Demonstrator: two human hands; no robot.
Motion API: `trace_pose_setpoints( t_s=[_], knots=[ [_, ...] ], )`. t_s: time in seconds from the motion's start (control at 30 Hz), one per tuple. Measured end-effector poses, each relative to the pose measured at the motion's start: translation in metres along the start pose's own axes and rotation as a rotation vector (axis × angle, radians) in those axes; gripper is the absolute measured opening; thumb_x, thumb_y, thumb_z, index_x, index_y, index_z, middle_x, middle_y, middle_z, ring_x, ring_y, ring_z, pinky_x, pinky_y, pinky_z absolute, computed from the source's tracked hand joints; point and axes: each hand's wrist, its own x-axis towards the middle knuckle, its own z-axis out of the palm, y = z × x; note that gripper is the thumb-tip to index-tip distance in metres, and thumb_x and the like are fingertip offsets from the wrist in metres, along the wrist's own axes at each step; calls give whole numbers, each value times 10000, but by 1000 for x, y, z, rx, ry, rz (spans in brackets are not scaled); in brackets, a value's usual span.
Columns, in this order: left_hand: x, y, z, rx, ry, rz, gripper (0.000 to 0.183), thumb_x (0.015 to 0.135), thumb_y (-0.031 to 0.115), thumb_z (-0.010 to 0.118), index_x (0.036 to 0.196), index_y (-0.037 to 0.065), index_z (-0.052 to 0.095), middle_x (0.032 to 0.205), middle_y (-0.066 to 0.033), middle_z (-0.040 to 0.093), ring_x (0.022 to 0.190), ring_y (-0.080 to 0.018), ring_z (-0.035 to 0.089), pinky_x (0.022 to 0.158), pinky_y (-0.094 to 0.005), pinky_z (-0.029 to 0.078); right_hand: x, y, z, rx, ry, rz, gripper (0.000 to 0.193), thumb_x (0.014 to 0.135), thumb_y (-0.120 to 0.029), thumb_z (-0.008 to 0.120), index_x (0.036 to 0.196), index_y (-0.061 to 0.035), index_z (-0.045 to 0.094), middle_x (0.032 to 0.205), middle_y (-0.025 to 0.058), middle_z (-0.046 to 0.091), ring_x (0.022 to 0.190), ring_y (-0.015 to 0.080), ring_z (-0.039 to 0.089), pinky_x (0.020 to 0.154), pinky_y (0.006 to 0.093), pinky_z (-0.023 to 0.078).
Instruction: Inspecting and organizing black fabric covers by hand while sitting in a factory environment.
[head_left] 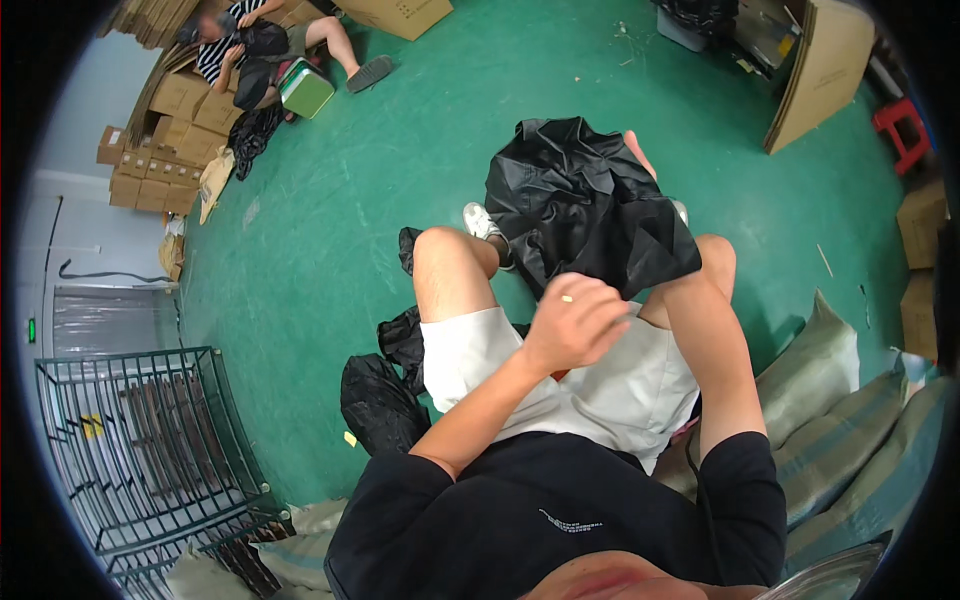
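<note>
A crumpled black piece of thin, slightly shiny fabric is held up in front of my knees. My right hand is mostly hidden behind it; only some skin shows past its upper right edge, and the fabric drapes over the wrist. My left hand is at the fabric's lower edge, fingers curled in, a little blurred. A small yellowish spot shows on its fingers; what it is, I cannot tell. Whatever the left fingers hold is hidden. A bit of something orange-red shows on my lap below that hand.
Black bundles lie on the green floor by my left leg. Woven sacks lean at my right, and a metal rack stands at left. Stacked cartons, a seated person, a red stool and cardboard sheets are farther off.
</note>
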Motion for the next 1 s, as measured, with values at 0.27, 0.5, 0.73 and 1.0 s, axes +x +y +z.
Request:
trace_pose_setpoints(
  t_s=[0.27,0.5,0.73,1.0],
  knots=[
    [-6,-110,-35,-220,448,-774,679,877,301,681,1384,-6,349,1386,-189,402,1296,-293,370,1081,-421,286,-31,52,148,-381,320,203,389,823,-199,543,1126,28,632,1109,168,682,981,299,664,942,415,507],
    [20,-138,-59,-277,82,-577,617,752,241,803,1239,10,502,1182,-113,581,1076,-186,529,928,-356,413,-28,51,165,-454,99,354,634,603,-90,520,1223,44,502,1152,187,623,1021,306,641,978,391,496],
    [14,-135,-54,-448,102,-809,196,830,0,705,1008,-35,630,912,-32,683,791,-96,613,730,-241,501,-13,60,155,-1070,227,173,584,721,-106,669,1277,-38,504,1067,94,612,1108,206,568,985,318,446],
    [20,-140,-62,111,414,-680,220,783,49,709,712,-4,507,581,-26,460,583,-89,414,510,-299,375,-8,49,129,-1477,372,-327,211,773,-30,729,943,-34,602,881,4,642,830,123,588,748,283,453]
  ],
)
